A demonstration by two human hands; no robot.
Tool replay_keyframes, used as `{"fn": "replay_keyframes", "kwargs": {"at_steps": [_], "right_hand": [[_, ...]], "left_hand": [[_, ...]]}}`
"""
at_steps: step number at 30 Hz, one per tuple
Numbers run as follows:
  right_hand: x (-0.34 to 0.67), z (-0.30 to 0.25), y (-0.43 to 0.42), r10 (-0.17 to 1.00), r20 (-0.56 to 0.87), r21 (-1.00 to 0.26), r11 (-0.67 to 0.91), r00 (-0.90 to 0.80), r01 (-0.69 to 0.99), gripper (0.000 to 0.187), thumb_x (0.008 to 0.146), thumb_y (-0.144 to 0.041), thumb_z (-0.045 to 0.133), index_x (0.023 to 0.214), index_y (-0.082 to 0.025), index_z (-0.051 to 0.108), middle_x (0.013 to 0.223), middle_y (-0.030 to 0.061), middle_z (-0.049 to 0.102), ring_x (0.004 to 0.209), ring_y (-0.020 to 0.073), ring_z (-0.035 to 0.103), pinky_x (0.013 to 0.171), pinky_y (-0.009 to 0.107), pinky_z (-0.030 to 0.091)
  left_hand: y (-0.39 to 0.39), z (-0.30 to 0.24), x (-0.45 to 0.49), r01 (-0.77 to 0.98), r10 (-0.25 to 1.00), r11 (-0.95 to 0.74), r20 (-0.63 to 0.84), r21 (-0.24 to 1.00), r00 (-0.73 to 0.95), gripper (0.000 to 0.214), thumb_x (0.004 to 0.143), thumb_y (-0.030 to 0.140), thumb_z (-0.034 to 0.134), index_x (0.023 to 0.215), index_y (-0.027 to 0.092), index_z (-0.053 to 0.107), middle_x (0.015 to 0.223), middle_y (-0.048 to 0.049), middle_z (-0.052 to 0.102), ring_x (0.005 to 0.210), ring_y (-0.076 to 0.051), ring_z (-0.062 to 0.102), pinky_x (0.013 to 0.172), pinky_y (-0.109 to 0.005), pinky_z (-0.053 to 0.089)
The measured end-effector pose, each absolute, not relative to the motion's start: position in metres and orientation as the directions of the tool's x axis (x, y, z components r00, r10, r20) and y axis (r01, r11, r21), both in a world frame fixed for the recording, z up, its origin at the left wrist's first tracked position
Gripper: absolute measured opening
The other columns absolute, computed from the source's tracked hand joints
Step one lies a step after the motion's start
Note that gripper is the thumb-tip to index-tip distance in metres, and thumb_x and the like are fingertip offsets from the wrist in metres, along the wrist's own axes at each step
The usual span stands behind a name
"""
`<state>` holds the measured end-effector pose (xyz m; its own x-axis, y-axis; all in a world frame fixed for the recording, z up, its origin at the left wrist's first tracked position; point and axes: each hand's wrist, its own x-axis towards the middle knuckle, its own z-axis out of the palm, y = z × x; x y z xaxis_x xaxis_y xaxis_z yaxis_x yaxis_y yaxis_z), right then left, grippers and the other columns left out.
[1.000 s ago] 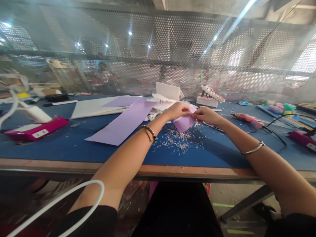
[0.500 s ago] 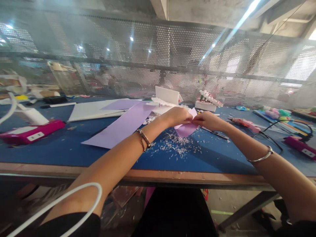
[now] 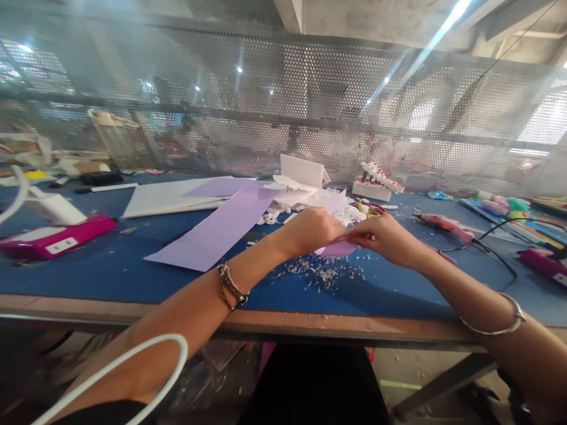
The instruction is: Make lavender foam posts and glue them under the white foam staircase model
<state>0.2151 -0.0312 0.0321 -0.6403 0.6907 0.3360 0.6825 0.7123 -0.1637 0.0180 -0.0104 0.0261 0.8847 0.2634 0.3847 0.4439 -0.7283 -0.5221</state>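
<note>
Between my two hands is a small piece of purple paper [image 3: 340, 248], its top corner sticking up behind the fingers. My left hand [image 3: 316, 230] is closed on its left side, with the fingers pressed down and partly hidden. My right hand [image 3: 381, 236] pinches the same piece from the right, thumb and fingertips together. The fingertips of both hands nearly meet on the paper. Below them, fine white shavings [image 3: 321, 274] are scattered on the blue mat [image 3: 376, 289]. A long purple sheet [image 3: 217, 227] lies to the left of my left hand.
White boards [image 3: 163, 198] lie at the back left, and white scraps [image 3: 274, 212] are heaped behind my hands. A pink glue gun [image 3: 447, 226] with a black cord rests at right. Magenta power strips [image 3: 57, 236] sit at both sides. A white cable [image 3: 170, 339] loops over my left forearm.
Both hands have come nearer to me and lower, the purple piece with them. Its lower part is now less visible. The pen-like tool near my right hand is now covered.
</note>
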Motion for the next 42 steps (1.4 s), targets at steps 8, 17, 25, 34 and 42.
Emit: {"fn": "replay_keyframes", "kwargs": {"at_steps": [8,17,25,34,42], "right_hand": [[0.211,0.017,-0.029,0.656,0.429,0.029,0.677,-0.621,0.735,0.025,0.085,-0.030,0.049,0.068,-0.016,0.061,0.065,0.0029,0.059,0.059,0.0103,0.046,0.056,0.023,0.030],[0.211,0.018,-0.025,0.693,0.474,-0.242,0.696,-0.544,0.676,0.018,0.081,-0.025,0.052,0.077,-0.016,0.067,0.065,0.0010,0.063,0.057,0.0083,0.049,0.057,0.021,0.035],[0.214,0.017,-0.022,0.722,0.421,-0.303,0.683,-0.550,0.665,0.022,0.083,-0.024,0.048,0.085,-0.018,0.068,0.059,-0.0011,0.062,0.055,0.0081,0.055,0.057,0.021,0.038],[0.214,0.017,-0.022,0.636,0.502,-0.112,0.720,-0.586,0.685,0.021,0.082,-0.023,0.049,0.084,-0.018,0.069,0.067,0.0020,0.067,0.061,0.0108,0.057,0.062,0.022,0.038],[0.213,0.015,-0.031,0.528,0.530,0.158,0.707,-0.663,0.689,0.032,0.089,-0.027,0.036,0.094,-0.015,0.065,0.087,0.0075,0.067,0.077,0.0150,0.058,0.066,0.026,0.038]], "left_hand": [[-0.005,0.015,0.018,0.499,0.336,-0.734,0.392,-0.461,0.857,0.033,0.092,0.031,0.036,0.085,0.016,0.064,0.073,-0.0042,0.068,0.062,-0.015,0.061,0.059,-0.029,0.042],[-0.005,0.017,0.014,0.553,0.399,-0.773,0.439,-0.310,0.805,0.034,0.093,0.029,0.034,0.087,0.015,0.064,0.076,-0.0061,0.069,0.067,-0.015,0.061,0.063,-0.029,0.042],[0.001,0.012,0.010,0.519,0.470,-0.855,0.460,0.022,0.754,0.033,0.090,0.033,0.038,0.090,0.014,0.065,0.074,-0.0052,0.067,0.065,-0.011,0.057,0.061,-0.024,0.039],[-0.002,0.014,0.009,0.433,0.523,-0.852,0.486,0.293,0.700,0.031,0.087,0.036,0.045,0.090,0.014,0.067,0.062,-0.0014,0.065,0.058,-0.008,0.057,0.060,-0.019,0.041],[-0.005,0.013,0.013,0.438,0.541,-0.841,0.486,0.318,0.687,0.043,0.088,0.043,0.040,0.066,0.014,0.061,0.058,-0.0012,0.062,0.054,-0.007,0.052,0.056,-0.020,0.038]]}}
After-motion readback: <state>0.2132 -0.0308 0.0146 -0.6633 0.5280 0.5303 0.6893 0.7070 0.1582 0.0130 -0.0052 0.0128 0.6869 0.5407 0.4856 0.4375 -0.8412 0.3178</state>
